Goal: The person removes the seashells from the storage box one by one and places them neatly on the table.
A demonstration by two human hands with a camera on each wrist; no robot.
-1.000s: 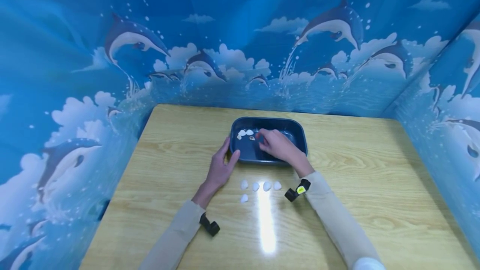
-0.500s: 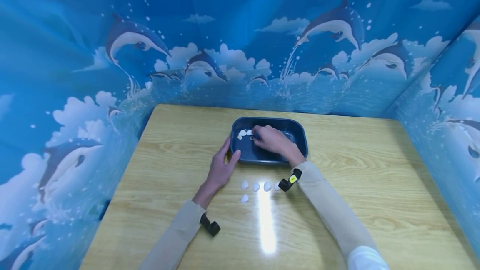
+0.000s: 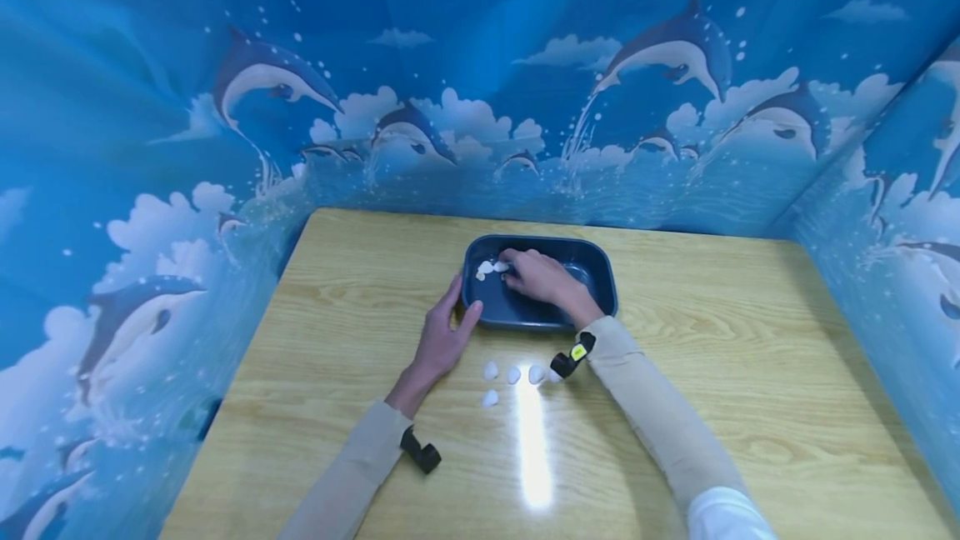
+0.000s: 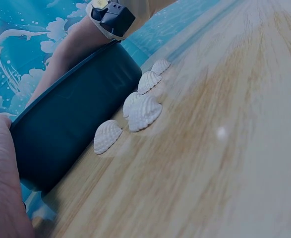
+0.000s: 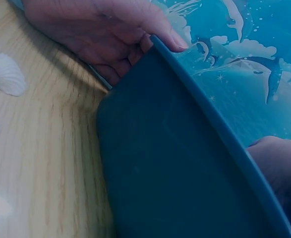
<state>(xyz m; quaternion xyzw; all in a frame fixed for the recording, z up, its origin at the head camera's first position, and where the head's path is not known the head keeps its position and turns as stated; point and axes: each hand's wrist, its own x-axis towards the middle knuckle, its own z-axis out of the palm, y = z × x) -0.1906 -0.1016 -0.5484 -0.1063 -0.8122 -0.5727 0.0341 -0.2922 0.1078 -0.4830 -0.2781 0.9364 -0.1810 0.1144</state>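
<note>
A dark blue rectangular tub (image 3: 525,312) stands on the wooden table. My left hand (image 3: 441,340) holds its left side, the thumb over the rim and the fingers along the outer wall. Inside the tub, my right hand (image 3: 543,280) has index finger and thumb apart beside the small seashells. A white shell (image 3: 501,267) lies between those fingertips, and another white shell (image 3: 486,267) lies to its left. Near the thumb is a small brownish shell (image 3: 504,277), partly covered. In the right wrist view the tub wall (image 5: 155,148) hides most of the right hand.
Several white ribbed seashells lie on the table in front of the tub, among them a nearer shell (image 3: 490,398) below the row and a shell (image 4: 145,113) in the left wrist view. A dolphin-printed backdrop (image 3: 480,107) rises behind the table (image 3: 712,315).
My right hand has shifted left and slightly back inside the tub, its fingertips now at the white shells. My left hand and the tub have stayed in place.
</note>
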